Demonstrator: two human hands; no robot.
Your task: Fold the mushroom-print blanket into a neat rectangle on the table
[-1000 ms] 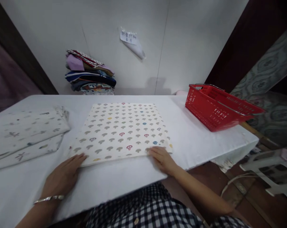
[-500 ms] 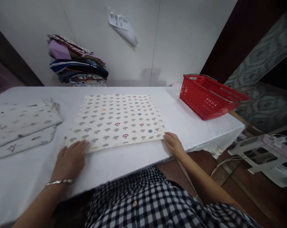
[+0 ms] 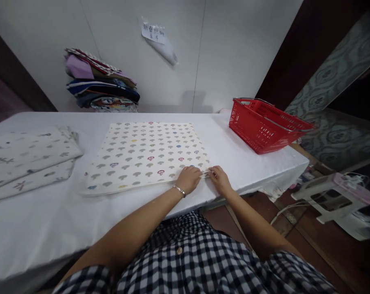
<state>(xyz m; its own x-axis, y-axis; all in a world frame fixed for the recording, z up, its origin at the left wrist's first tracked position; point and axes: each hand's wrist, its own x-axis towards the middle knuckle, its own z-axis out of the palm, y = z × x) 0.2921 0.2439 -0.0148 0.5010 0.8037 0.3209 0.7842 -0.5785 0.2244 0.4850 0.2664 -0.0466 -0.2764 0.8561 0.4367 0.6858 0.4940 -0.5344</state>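
A cream cloth printed with small mushrooms lies flat in layers before me. My left hand, with a silver bracelet at the wrist, has come to the cloth's near right corner, its fingers closed on the edge. Just to the right, my right hand pinches the tip of that same corner. A little of the cloth's edge shows lifted between the two hands. The fingertips of both hands are partly hidden.
Another pale patterned cloth lies folded at the left of the white-covered table. A red basket stands at the right end. Folded fabrics are piled by the wall, and a white stool is on the floor.
My left hand has moved right from the cloth's near left corner to its near right corner. My right hand has stayed at that corner, with the edge now slightly raised.
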